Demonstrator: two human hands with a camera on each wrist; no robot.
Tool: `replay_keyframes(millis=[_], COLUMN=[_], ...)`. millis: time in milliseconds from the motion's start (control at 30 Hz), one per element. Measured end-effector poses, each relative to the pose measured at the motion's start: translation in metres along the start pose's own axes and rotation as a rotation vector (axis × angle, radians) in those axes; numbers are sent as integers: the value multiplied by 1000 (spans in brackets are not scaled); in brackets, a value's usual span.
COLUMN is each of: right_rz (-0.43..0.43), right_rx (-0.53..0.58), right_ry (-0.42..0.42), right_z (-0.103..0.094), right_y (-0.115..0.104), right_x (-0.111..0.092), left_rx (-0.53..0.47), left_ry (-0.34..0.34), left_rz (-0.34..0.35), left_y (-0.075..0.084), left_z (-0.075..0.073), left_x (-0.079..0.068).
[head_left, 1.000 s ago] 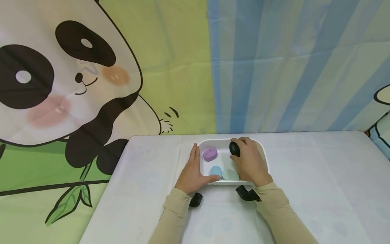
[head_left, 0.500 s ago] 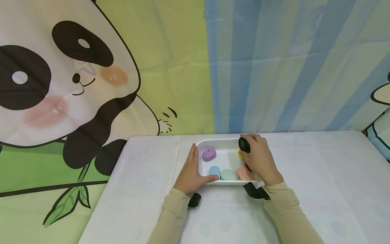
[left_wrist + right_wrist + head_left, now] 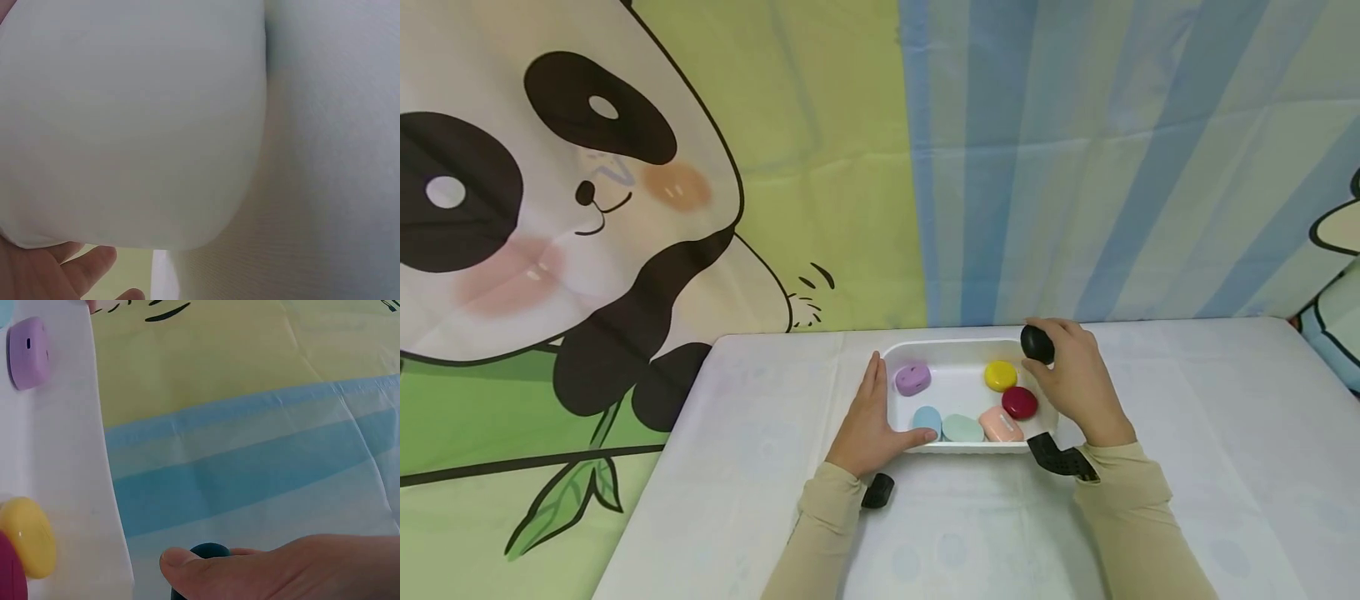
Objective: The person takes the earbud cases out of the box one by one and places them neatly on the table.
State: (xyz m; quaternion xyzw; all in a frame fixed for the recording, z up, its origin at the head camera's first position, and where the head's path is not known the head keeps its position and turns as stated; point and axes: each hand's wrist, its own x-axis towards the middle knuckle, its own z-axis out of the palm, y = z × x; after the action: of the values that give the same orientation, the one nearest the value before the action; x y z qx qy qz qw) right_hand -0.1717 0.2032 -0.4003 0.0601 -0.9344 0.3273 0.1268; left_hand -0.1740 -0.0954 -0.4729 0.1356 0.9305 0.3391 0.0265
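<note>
I'm in a playfully decorated, set-up spot here: white, faintly spotted worktop (image 3: 1225, 433) in front of me, creased printed backdrop (image 3: 835, 167) filling the far side, giant cartoon panda (image 3: 561, 167) over on the left, blue stripes (image 3: 992, 167) to its right! Home, nursery or studio, I can't tell.

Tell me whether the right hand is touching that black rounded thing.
Touching. The head view shows it: the right hand holds the black rounded thing between thumb and fingers, with no gap visible at either.
</note>
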Motion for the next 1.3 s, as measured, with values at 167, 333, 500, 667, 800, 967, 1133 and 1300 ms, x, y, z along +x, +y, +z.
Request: replay_keyframes(millis=[167, 333, 500, 667, 800, 967, 1133, 1300], right_rz=[8, 29, 49, 50, 42, 53, 60, 60], right_rx=[-13, -33, -37, -38, -59, -82, -88, -84], right_ry=[-1, -17, -28, -34, -46, -70, -93, -110], right_z=[-8, -14, -16, -16, -16, -14, -12, -7], right_y=[9, 16, 23, 34, 43, 55, 65, 75], right_x=[0, 0, 0, 1, 2, 4, 5, 6], left_rx=[-4, -3, 1, -2, -1, -1, -7, -11], left_ry=[0, 1, -1, -3, -3, -6, -9, -6], left_rz=[5, 3, -1, -1, 0, -5, 5, 11], left_y=[1, 2, 1, 2, 2, 2, 2, 2], left_z=[-1, -1, -1, 0, 0, -1, -2, -2], left_x=[-1, -1, 0, -1, 0, 0, -1, -1])
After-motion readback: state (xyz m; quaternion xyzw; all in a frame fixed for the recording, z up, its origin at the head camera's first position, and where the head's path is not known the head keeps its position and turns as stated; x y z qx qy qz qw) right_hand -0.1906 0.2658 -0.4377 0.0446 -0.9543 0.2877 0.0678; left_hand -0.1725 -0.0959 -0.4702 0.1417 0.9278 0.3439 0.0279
